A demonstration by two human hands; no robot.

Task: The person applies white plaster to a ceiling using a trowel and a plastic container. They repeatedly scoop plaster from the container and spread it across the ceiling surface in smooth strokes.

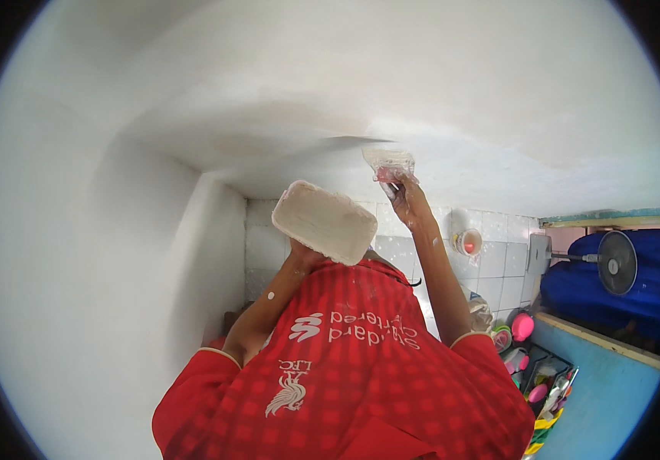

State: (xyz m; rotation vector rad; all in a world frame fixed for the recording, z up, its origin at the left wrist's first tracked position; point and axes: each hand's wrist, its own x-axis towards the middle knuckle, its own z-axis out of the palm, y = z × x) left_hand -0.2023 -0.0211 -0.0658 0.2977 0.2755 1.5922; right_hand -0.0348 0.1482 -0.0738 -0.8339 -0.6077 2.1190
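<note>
My left hand [304, 254] is closed on a rectangular tub [325, 222] with rounded corners, held in front of my waist. Pale putty covers its upward side, and the tub hides most of my fingers. Further right and higher, my right hand [407, 201] grips a wide putty knife [388, 165]. White putty is smeared over the blade, and a reddish part shows near my fingers. The blade is close to the white wall [460, 100]; whether it touches, I cannot tell. Smooth and slightly patchy areas show on the wall, with a dark shadow left of the blade.
Below lies a white tiled floor [499, 257] with splashes, where a small bucket [468, 243] stands. To the right are a grey fan [617, 263], blue fabric [568, 287], a dish rack [552, 376] with pink items, and a light-blue panel [598, 391]. A white wall corner [200, 253] rises at left.
</note>
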